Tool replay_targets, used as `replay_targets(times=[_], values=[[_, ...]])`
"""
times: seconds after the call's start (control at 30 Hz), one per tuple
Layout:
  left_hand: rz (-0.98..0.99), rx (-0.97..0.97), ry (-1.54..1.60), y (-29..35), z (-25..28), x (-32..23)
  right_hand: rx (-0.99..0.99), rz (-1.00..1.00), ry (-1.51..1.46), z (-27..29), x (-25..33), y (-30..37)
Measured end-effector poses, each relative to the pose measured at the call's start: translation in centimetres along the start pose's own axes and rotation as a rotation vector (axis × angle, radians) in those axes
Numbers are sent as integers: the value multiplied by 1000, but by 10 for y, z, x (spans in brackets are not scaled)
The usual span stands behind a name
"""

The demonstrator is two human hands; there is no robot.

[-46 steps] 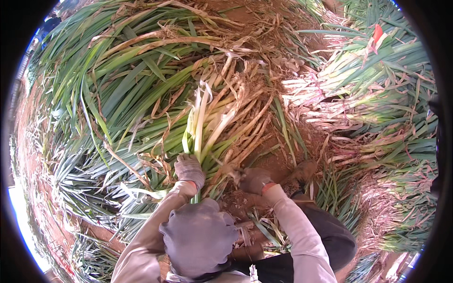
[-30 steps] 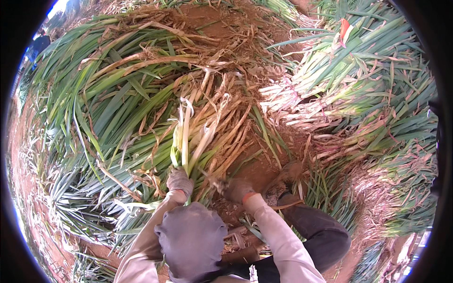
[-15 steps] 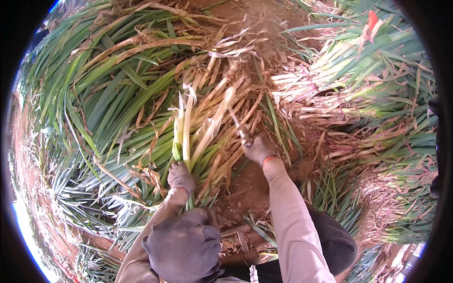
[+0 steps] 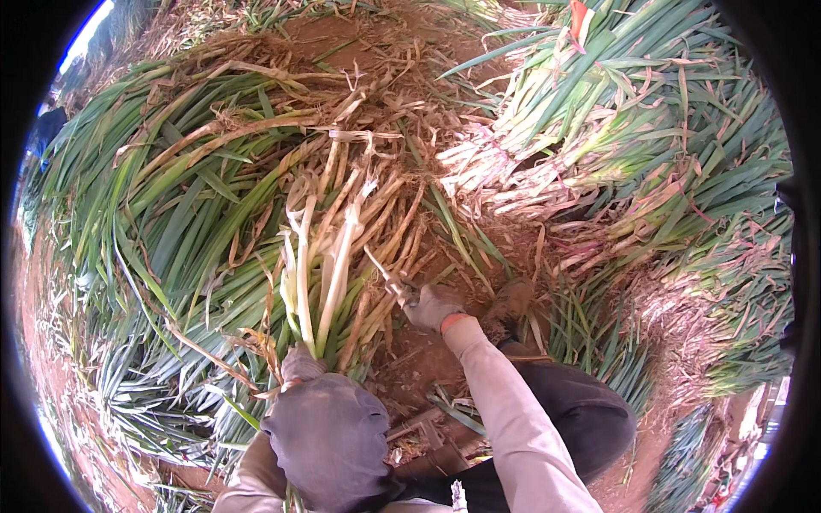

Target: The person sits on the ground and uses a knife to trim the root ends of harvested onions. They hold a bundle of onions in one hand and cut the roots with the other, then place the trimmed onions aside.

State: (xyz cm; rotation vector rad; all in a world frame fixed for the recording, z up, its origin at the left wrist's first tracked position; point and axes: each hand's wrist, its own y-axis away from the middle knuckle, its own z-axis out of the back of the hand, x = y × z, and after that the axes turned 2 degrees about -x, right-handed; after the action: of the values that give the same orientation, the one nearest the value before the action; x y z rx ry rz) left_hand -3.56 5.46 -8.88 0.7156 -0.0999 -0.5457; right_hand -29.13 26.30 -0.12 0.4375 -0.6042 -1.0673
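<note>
My left hand (image 4: pixel 301 364), in a grey glove, is closed round a few long green onions (image 4: pixel 335 265). Their pale stalks point up and away from me, root ends at the top, and my grey-clothed knee partly hides the hand and the leaves below. In my gloved right hand (image 4: pixel 434 308), an orange band at its wrist, is a small knife (image 4: pixel 398 287). Its blade points up and left, apart from the held stalks and just to their right. Behind and left of the stalks lies a large heap of untied green onions (image 4: pixel 188 197).
Bundles of green onions tied with pinkish string (image 4: pixel 590 171) lie along the right, an orange-red tag (image 4: pixel 580 21) on the farthest. Dry leaf scraps (image 4: pixel 402 94) litter the brown soil beyond the heap. My bent right knee (image 4: pixel 573 419) sits at lower right.
My left hand has drawn back toward my knee with the green onions. The knife in my right hand has come away from the root ends, lower and nearer me. The view has shifted somewhat.
</note>
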Motion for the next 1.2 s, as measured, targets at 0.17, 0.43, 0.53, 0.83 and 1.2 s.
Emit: replay_targets(times=[0.17, 0.43, 0.53, 0.83, 1.2], values=[[108, 53, -46, 4, -17, -2, 97, -43, -43, -3, 24, -25], [91, 28, 69, 20, -7, -21, 24, -175, -116, 3, 24, -51], [52, -6, 48, 9, -15, -6, -47, -119, -119, -6, 13, -50], [-172, -134, 264, 27, 23, 28, -22, 19, -84, 13, 4, 16], [-158, -295, 954, -37, 103, 72, 153, 211, 123, -34, 40, 31]])
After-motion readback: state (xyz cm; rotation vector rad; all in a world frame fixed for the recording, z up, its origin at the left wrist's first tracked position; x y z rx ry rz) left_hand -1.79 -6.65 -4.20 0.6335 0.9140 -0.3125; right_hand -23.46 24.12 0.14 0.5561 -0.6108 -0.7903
